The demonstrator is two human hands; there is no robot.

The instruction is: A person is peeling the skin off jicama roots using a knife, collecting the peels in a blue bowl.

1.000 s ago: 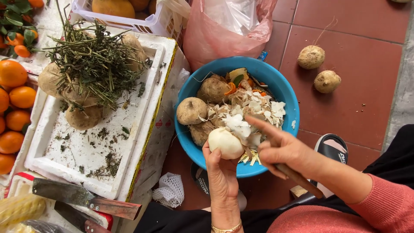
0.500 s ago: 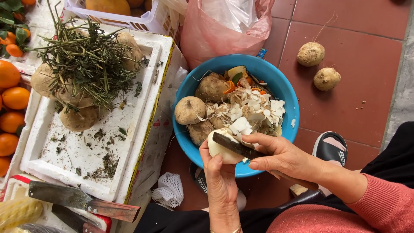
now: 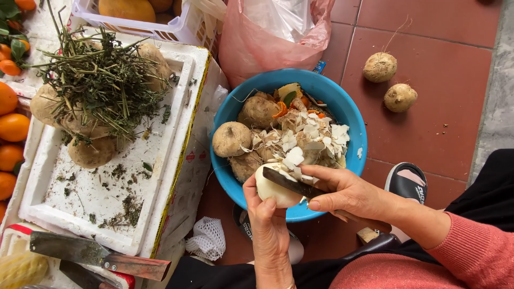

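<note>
The left hand (image 3: 267, 214) comes up from the near edge and cups a pale, peeled round root (image 3: 274, 191), its fingers curled around the near side and the thumb lying against the white flesh. The root sits just over the near rim of a blue bowl (image 3: 350, 112) that stands on the red tiled floor (image 3: 428, 37). The right hand (image 3: 348, 192) reaches in from the right and holds a dark-bladed knife (image 3: 292, 183); its fingers are closed around the handle, with the thumb stretched along the near side, and the blade lies flat across the top of the root, touching it.

The bowl holds several unpeeled brown roots (image 3: 232, 138) on its left side and a heap of white peelings (image 3: 308, 139) mixed with a few orange scraps (the heap rises almost to the rim). Far right of the bowl, two more brown roots (image 3: 380, 67) lie on the floor, close together. To the left is a white foam box (image 3: 107, 198) carrying a tangle of green stems (image 3: 101, 80) over more roots. A cleaver (image 3: 91, 254) rests at the near left, oranges (image 3: 10, 126) line the left edge, and a pink plastic bag (image 3: 251, 48) stands just beyond the bowl.
</note>
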